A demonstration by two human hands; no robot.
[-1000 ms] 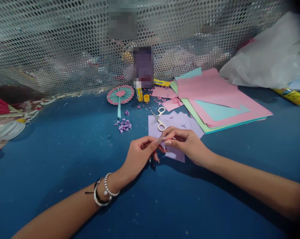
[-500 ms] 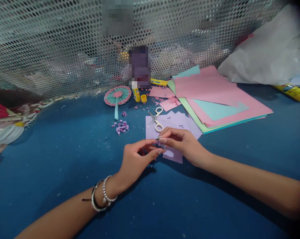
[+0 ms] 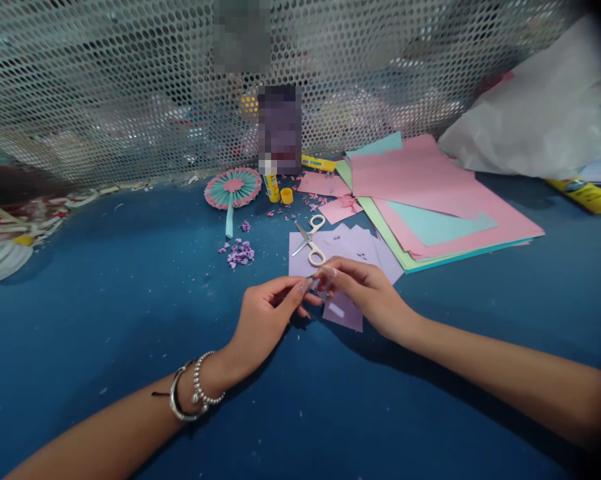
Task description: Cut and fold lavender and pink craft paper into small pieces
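Observation:
My left hand [image 3: 268,317] and my right hand [image 3: 373,293] meet at their fingertips over the purple papers. Both pinch a small piece of purple paper [image 3: 312,283], mostly hidden by the fingers. Just beyond them, white-handled scissors [image 3: 309,240] lie partly open on the purple paper sheets [image 3: 344,315]. A little pile of crumpled purple paper bits [image 3: 240,254] sits on the blue table, to the left of the scissors.
A pleated teal and pink paper fan [image 3: 233,189] lies behind the bits. Beside it are an uncapped glue stick [image 3: 271,188] and its yellow cap [image 3: 286,195]. Coloured sheets [image 3: 450,180] are stacked right, near a plastic bag [image 3: 530,123]. A perforated metal panel [image 3: 130,100] borders the back.
My left thumb has moved up against its index finger, closing the pinch. My right fingers have shifted slightly at the paper piece. The view has moved a little.

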